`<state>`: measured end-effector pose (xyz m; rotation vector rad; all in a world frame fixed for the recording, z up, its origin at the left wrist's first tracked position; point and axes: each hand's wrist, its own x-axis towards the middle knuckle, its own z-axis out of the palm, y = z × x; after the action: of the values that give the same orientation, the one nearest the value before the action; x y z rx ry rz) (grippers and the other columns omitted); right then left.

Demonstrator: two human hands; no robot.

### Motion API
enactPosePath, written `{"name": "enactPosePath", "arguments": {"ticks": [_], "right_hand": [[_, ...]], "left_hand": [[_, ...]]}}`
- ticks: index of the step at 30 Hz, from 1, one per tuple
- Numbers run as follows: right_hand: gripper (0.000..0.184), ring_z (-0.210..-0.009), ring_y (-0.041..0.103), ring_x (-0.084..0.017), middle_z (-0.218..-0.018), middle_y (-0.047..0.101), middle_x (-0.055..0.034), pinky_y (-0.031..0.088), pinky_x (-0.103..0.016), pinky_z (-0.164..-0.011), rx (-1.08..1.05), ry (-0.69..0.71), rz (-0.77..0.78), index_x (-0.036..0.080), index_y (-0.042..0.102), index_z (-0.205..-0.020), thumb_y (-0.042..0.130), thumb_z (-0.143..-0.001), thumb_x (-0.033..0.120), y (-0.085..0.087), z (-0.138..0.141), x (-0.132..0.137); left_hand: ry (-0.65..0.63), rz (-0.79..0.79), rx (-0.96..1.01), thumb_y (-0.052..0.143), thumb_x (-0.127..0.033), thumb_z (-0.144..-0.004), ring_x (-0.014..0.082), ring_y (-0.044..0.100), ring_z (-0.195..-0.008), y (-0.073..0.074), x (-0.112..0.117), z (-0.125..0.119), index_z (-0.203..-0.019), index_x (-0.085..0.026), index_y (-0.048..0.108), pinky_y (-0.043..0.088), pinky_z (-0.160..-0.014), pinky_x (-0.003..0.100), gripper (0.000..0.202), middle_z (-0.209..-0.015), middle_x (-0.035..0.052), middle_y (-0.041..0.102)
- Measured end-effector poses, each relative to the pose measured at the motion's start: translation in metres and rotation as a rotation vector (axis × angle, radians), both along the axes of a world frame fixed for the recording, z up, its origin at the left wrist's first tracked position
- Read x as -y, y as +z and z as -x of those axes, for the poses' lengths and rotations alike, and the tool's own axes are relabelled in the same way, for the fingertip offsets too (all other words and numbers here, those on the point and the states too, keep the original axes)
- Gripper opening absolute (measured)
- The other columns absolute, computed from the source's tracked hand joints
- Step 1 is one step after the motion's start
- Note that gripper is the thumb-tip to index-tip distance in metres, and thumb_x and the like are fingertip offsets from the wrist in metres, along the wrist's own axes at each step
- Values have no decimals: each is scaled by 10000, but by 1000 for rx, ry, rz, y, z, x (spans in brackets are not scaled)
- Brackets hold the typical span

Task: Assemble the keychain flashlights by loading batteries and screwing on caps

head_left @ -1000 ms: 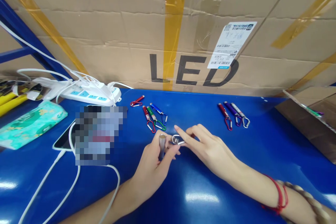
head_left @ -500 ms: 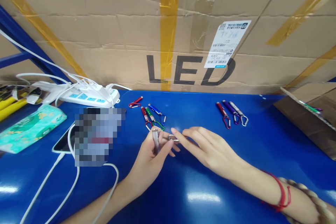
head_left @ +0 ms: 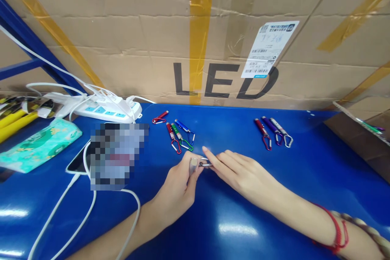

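Observation:
My left hand (head_left: 179,185) is closed round a silver keychain flashlight (head_left: 193,165), its round end showing above the curled fingers. A silver carabiner clip (head_left: 205,162) sticks out from that hand towards the right. My right hand (head_left: 239,172) has its fingertips on the far end of this clip, with the index finger raised and the thumb hidden. Beyond my hands lie red (head_left: 170,133), green (head_left: 177,132) and blue (head_left: 182,125) keychain flashlights, with another red one (head_left: 160,117) behind. To the right lie red (head_left: 261,128), purple (head_left: 270,127) and silver (head_left: 279,128) ones.
A large cardboard box (head_left: 146,48) stands along the back of the blue table (head_left: 231,207). At left are a white power strip (head_left: 106,109), a tissue pack (head_left: 42,144), a partly blurred phone (head_left: 79,163) and loose white cables (head_left: 91,203). An open carton (head_left: 359,142) stands at right.
My left hand has turned and its fingers have curled in, tilting the silver flashlight's end towards me. Right fingertips stay at the clip. The whole view has shifted slightly.

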<state>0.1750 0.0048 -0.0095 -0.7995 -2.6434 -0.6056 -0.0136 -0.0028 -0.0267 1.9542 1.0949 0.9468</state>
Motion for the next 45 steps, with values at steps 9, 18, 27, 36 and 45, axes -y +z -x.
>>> {"name": "enactPosePath", "arguments": {"ticks": [9, 18, 27, 36, 45], "right_hand": [[420, -672, 577, -163, -789, 605, -90, 519, -282, -600, -142, 38, 274, -10, 431, -1273, 253, -893, -15, -9, -1, -3], [409, -551, 548, -71, -652, 587, 26, 504, -175, -582, -613, 23, 959, 116, 439, -1328, 348, -930, 96, 3, 5, -2], [379, -649, 584, -140, -788, 581, -77, 527, -247, -590, -269, 10, 403, 49, 550, -1206, 296, -976, 212, -4, 4, -3], [340, -574, 595, -155, -648, 619, -58, 516, -281, -565, -139, -33, 101, 25, 621, -1029, 313, -962, 155, -4, 9, 6], [265, -595, 635, -185, -690, 651, -83, 545, -309, -572, -192, -20, 126, 38, 617, -913, 370, -934, 130, -9, 13, 7]], "left_hand": [[32, 12, -60, 374, -132, -898, 103, 565, -621, -1, -4, 1, -931, -219, 416, 380, -517, 163, 102, -725, -43, 557], [95, 265, 100, 450, -199, -889, 135, 647, -732, 8, -3, -3, -879, -201, 450, 473, -628, 206, 10, -822, -1, 619], [77, 190, 51, 351, -222, -921, 119, 527, -568, 3, -4, -2, -746, -207, 376, 398, -554, 210, 177, -641, -29, 522], [-14, 57, -55, 337, -200, -921, 94, 417, -513, 0, 0, 0, -820, -208, 393, 343, -503, 176, 117, -659, -46, 475], [-15, 49, -133, 330, -190, -919, 110, 488, -580, -6, 3, 2, -840, -219, 410, 400, -558, 189, 116, -726, -22, 527]]}}
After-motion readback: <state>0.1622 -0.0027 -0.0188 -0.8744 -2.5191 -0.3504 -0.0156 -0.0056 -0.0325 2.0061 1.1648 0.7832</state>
